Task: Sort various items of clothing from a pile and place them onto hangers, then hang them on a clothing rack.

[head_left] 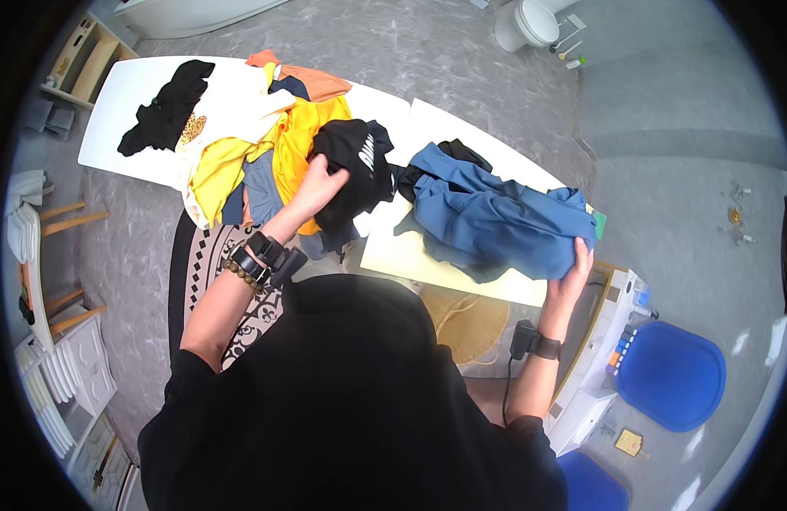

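Blue garment — L of R hand, edge in half-closed grip

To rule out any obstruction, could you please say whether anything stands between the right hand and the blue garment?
Nothing visible does: the right hand touches the blue garment directly at its right end. The black garment at the left hand lies off to the left.

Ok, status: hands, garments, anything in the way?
Left fingers on black printed garment. Right fingers at blue garment, right end; both grips unclear. Possibly in the way: orange-yellow garment, bunched against the black one.
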Action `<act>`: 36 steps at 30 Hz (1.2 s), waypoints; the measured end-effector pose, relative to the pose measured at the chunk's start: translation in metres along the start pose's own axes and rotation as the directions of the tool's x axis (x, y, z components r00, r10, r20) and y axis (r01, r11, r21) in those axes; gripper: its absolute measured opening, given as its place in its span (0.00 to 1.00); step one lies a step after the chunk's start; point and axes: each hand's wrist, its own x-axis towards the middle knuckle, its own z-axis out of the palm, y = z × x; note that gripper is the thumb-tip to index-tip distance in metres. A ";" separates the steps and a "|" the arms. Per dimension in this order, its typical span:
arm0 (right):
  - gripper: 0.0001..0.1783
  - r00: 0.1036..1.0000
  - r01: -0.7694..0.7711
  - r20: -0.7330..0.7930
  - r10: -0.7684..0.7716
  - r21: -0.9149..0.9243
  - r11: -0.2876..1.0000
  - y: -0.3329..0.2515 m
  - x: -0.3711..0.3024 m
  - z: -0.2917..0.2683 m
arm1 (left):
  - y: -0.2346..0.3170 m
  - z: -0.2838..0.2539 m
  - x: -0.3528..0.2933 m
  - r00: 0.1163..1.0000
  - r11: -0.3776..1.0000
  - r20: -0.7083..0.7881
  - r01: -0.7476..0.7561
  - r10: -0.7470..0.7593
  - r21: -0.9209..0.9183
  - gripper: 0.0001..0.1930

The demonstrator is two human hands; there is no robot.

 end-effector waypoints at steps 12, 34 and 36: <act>0.29 0.899 0.243 0.404 -0.166 -0.146 0.959 -0.042 -0.034 0.084 | 0.113 0.115 -0.012 0.627 0.703 0.542 -0.706 0.560 0.091 0.26; 0.09 0.453 0.529 0.877 -0.162 -0.118 0.841 -0.062 -0.068 0.109 | 0.276 0.024 -0.153 0.542 0.584 -0.216 -0.762 0.812 0.279 0.10; 0.18 0.315 0.183 0.947 0.062 -0.125 0.975 -0.059 -0.068 0.113 | 0.288 0.020 -0.193 0.535 0.626 -0.330 -0.705 0.778 0.333 0.13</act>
